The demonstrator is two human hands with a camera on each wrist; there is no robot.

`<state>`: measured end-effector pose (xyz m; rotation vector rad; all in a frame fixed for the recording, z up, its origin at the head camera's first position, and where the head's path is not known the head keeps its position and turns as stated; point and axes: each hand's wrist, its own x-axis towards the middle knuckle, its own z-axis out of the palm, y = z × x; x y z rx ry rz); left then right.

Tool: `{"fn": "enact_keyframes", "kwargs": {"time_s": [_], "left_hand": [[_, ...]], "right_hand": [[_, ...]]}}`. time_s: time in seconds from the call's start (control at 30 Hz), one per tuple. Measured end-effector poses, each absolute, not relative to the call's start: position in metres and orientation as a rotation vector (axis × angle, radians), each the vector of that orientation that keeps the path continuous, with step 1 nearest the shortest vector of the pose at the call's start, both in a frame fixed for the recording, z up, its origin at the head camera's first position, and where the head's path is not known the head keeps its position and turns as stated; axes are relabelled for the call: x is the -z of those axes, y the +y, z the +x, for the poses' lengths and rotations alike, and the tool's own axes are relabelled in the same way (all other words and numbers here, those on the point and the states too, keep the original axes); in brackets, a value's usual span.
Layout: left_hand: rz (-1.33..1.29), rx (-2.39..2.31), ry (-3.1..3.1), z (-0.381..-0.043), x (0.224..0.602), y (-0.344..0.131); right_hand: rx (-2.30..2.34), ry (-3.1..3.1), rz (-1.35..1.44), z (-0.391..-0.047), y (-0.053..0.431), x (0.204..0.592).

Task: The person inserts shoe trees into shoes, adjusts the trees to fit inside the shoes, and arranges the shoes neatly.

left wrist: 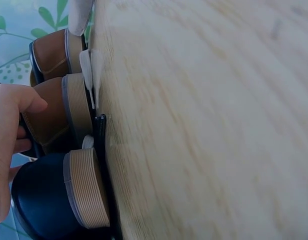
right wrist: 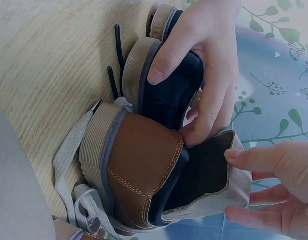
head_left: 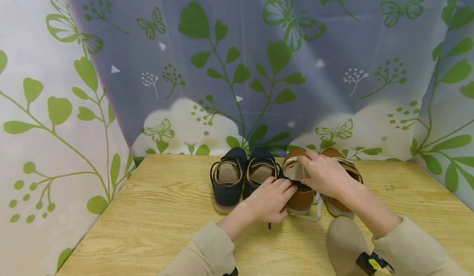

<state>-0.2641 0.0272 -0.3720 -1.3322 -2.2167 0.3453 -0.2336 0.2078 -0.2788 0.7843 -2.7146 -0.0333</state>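
My right hand (head_left: 327,173) pinches the raised rim of an insole (right wrist: 241,182), pale on one face and dark on the other. The insole slants up out of the left brown shoe (right wrist: 141,155); its lower part is hidden inside. My left hand (head_left: 270,200) lies between that shoe and the right navy shoe (right wrist: 169,95). One left fingertip touches the brown shoe's collar, while the thumb stays apart in front of the navy heel. The other brown shoe (head_left: 342,204) stands just to the right, beneath my right wrist.
A left navy shoe (head_left: 226,198) stands at the row's left end. A beige insole-shaped piece (head_left: 344,241) is near my right sleeve. White laces (right wrist: 69,165) trail beside the brown shoe. Behind the wooden table (head_left: 148,218) hangs a patterned cloth (head_left: 229,82).
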Motion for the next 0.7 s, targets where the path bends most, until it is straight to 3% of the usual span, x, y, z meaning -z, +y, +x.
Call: {"fn": "enact_keyframes", "kwargs": {"time_s": [0.7], "left_hand": [[-1.325, -0.362, -2.205, -0.2649, 0.3723, 0.0272]], "right_hand": [[0.031, -2.722, 0.806, -0.2385, 0.2086, 0.2812]]}}
